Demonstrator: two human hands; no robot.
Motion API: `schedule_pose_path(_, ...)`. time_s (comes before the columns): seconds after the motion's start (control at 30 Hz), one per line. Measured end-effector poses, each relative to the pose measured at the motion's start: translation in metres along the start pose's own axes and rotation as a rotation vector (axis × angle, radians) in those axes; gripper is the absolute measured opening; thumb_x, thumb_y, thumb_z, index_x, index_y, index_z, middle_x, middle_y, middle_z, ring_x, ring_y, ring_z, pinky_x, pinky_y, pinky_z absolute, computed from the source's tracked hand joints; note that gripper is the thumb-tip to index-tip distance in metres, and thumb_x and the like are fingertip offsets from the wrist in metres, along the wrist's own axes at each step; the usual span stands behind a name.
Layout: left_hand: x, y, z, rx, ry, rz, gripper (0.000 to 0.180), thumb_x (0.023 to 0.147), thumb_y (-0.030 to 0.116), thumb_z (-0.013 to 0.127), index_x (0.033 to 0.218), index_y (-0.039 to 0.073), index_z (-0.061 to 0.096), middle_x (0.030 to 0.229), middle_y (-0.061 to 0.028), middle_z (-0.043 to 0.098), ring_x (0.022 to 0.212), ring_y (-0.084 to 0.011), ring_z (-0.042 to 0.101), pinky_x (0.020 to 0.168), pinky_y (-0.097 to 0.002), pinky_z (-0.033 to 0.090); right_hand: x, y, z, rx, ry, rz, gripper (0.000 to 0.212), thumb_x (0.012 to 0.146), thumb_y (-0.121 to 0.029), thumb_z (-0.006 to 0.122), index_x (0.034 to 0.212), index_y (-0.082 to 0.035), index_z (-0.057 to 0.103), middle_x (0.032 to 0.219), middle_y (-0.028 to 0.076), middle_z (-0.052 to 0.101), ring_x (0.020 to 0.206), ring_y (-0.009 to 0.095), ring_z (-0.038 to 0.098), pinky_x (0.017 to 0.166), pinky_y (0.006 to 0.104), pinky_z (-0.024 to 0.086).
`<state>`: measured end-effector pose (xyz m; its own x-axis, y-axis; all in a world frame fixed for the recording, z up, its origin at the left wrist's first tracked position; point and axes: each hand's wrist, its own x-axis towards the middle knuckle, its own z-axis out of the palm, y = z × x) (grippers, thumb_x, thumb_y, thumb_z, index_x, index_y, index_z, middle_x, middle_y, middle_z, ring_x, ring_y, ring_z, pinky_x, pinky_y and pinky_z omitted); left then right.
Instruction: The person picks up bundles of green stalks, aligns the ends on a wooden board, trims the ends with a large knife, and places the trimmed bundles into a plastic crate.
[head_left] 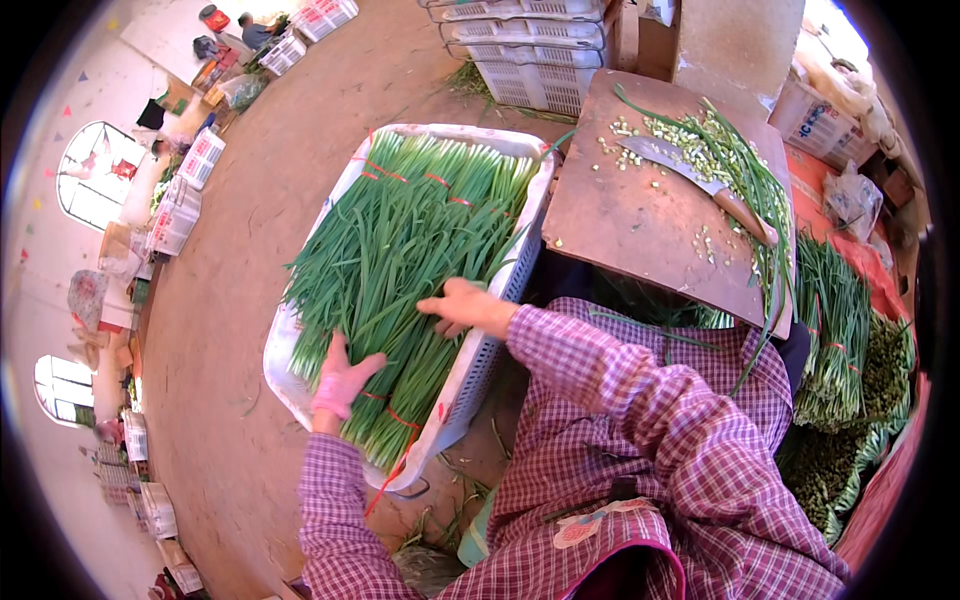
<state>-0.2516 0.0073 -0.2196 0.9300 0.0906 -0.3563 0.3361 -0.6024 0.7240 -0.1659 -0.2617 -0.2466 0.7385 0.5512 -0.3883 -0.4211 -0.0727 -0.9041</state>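
A white plastic crate [475, 385] is filled with bundles of long green garlic chives [395, 245], tied with red bands. Their pale cut ends lie at the far and near ends of the crate, and the leaves overlap in the middle. My left hand [345, 382], with pink covering its palm and wrist, rests at the near left of the chives, thumb and fingers spread. Over the right side of the leaves is my right hand [466, 308], index finger stretched out and the other fingers slightly bent. Neither hand appears to grip a bundle.
To the right, a wooden board [620, 225] holds a knife [700, 180], chopped pieces and loose stalks. More bundled chives [830, 330] lie at far right beside a heap of greens. Stacked white crates [540, 75] stand behind. A person [258, 32] is in the far left background.
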Motion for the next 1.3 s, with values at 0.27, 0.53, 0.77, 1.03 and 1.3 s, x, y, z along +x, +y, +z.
schedule_pose_path(0.27,0.049,0.034,0.077,0.591,0.332,0.281,0.103,0.070,0.036,0.081,0.148,0.000,0.026,0.147,-0.0265,0.035,0.135,-0.0393,0.035,0.113,-0.0414,0.030,-0.046,0.017,-0.052,-0.690,0.342,-0.339,0.044,0.084,-0.040,0.061,0.107,-0.003,0.067,0.097,0.023,0.068,0.088,0.038,0.067,0.078,0.0439,0.054)
schedule_pose_path(0.53,0.064,0.030,0.071,0.562,0.267,0.268,0.083,0.081,0.023,0.072,0.149,0.004,0.029,0.150,-0.0210,0.033,0.138,-0.0340,0.033,0.114,-0.0385,0.027,-0.227,0.021,-0.100,-0.448,0.409,-0.708,0.033,0.087,-0.024,0.063,0.106,0.003,0.063,0.094,0.023,0.067,0.087,0.038,0.066,0.078,0.0439,0.053)
schedule_pose_path(0.77,0.049,0.095,0.101,0.744,0.360,0.258,0.088,0.084,0.040,0.071,0.146,-0.006,0.029,0.147,-0.0279,0.035,0.130,-0.0369,0.043,0.113,-0.0404,0.033,-0.428,0.057,-0.242,0.111,1.178,-0.665,0.026,0.094,-0.017,0.056,0.113,-0.001,0.063,0.090,0.004,0.067,0.072,0.010,0.063,0.063,0.0256,0.053)
schedule_pose_path(1.03,0.096,0.141,0.163,0.470,0.178,0.506,0.068,0.089,0.024,0.064,0.145,-0.002,0.035,0.146,-0.0217,0.039,0.132,-0.0335,0.041,0.110,-0.0392,0.034,-0.414,0.226,-0.329,0.475,1.042,-0.292,0.046,0.093,-0.023,0.059,0.129,0.004,0.053,0.106,0.012,0.067,0.086,0.019,0.066,0.071,0.0307,0.055)
schedule_pose_path(1.3,0.029,0.193,0.206,0.758,0.315,0.466,0.068,0.094,0.038,0.060,0.141,-0.005,0.038,0.142,-0.0251,0.043,0.130,-0.0359,0.045,0.111,-0.0413,0.036,-0.292,0.298,-0.408,-0.074,1.062,0.237,0.078,0.078,-0.057,0.065,0.114,0.013,0.057,0.116,0.032,0.059,0.106,0.043,0.059,0.090,0.0447,0.047)
